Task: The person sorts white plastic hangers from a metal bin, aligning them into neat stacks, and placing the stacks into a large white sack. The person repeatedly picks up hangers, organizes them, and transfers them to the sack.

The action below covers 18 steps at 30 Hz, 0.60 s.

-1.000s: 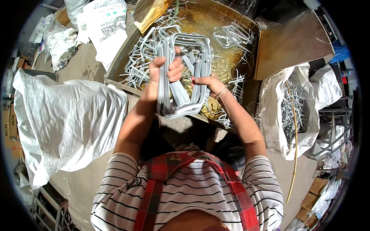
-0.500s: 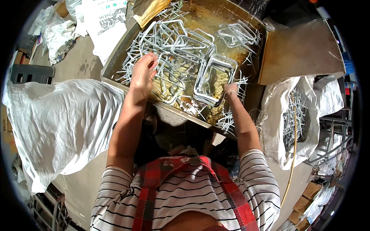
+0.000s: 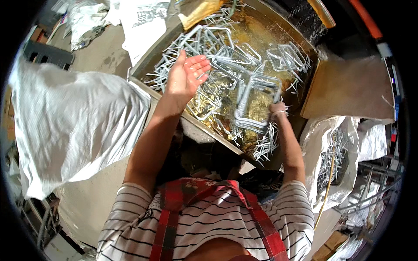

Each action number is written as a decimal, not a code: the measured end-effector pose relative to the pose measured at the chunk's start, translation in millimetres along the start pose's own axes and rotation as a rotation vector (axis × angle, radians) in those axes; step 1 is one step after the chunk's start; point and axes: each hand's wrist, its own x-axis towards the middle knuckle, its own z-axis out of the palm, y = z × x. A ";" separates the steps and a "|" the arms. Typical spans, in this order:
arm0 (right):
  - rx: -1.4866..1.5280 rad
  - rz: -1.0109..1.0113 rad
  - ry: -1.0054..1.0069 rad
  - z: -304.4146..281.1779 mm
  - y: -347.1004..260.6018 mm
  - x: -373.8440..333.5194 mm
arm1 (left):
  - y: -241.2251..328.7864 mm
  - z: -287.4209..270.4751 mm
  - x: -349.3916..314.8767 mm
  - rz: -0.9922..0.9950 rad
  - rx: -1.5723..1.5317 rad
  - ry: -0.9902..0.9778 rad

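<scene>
A wide metal tank (image 3: 204, 132) holds shallow yellowish water with grey rectangular frames and thin grey strips in it. My right hand (image 3: 278, 108) is closed on the right side of a stack of rectangular frames (image 3: 241, 102), held over the water near the tank's front right. My left hand (image 3: 187, 76) hovers above the left part of the tank, palm turned up and fingers spread, holding nothing. Under and beyond it lie loose frames (image 3: 217, 32) and a tangle of strips. Another few frames (image 3: 285, 56) rest in the water at the far right.
A brown board (image 3: 348, 89) juts out from the tank's right side. Below it stands a white sack (image 3: 311, 143) full of grey strips (image 3: 333, 161). White sheeting (image 3: 78, 122) covers something bulky on the left. A yellow piece (image 3: 198, 13) lies at the tank's far left edge.
My left hand has opened and turned palm up. The frame stack stays in my right hand, slightly shifted and blurred at its edges. The whole view has shifted a little.
</scene>
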 end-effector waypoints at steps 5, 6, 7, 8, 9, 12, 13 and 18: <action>-0.191 -0.109 0.267 -142.4 -29.8 -46.8 | 29.0 -7.7 -22.9 0.055 -0.177 -0.080; -0.278 -0.124 0.334 -163.3 -56.2 -70.1 | 35.3 -11.6 -32.4 0.095 -0.127 -0.052; -0.338 0.029 0.373 -179.1 -54.2 -57.8 | 37.7 -12.3 -40.1 0.140 -0.071 -0.041; -0.300 -0.131 0.511 -197.6 -49.5 -46.6 | 38.6 -17.3 -54.2 0.272 0.098 -0.042; -0.012 -0.128 0.428 -219.7 -49.0 -35.4 | 39.6 -20.3 -67.5 0.423 0.334 -0.034; 0.240 -0.268 0.526 -283.6 -128.0 -77.9 | 54.1 4.3 -188.2 1.120 0.767 -0.104; 0.210 -0.407 0.555 -307.6 -151.3 -72.6 | 67.7 2.2 -231.9 1.315 0.882 -0.095; 1.288 -0.879 -0.042 -337.9 -411.3 -255.0 | 148.4 -74.5 -405.2 1.982 0.966 0.847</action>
